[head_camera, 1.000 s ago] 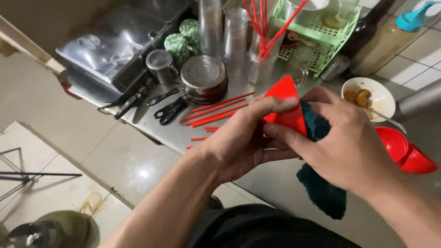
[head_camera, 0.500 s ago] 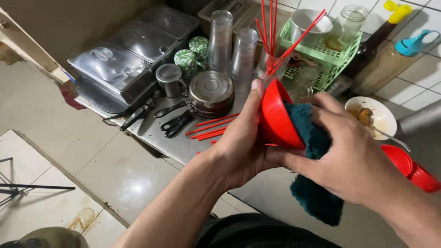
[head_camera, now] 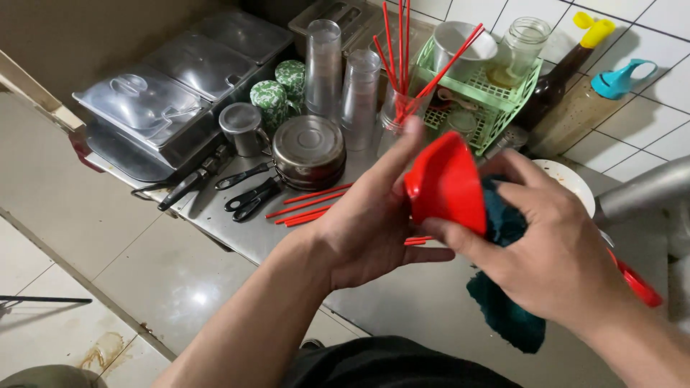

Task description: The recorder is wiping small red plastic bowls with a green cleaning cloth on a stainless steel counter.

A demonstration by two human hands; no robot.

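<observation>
Holding: L hand (head_camera: 366, 230) closed round red bowl (head_camera: 445, 183)
R hand (head_camera: 553, 251): closed on dark teal cloth (head_camera: 507, 316), pressed vs bowl

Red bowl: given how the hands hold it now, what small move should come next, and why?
Probably turn the red bowl a little in the left hand so the cloth under the right hand meets a fresh patch. The cloth is pressed into the bowl's open side and covers only part of it; the left fingers grip the rim.
</observation>
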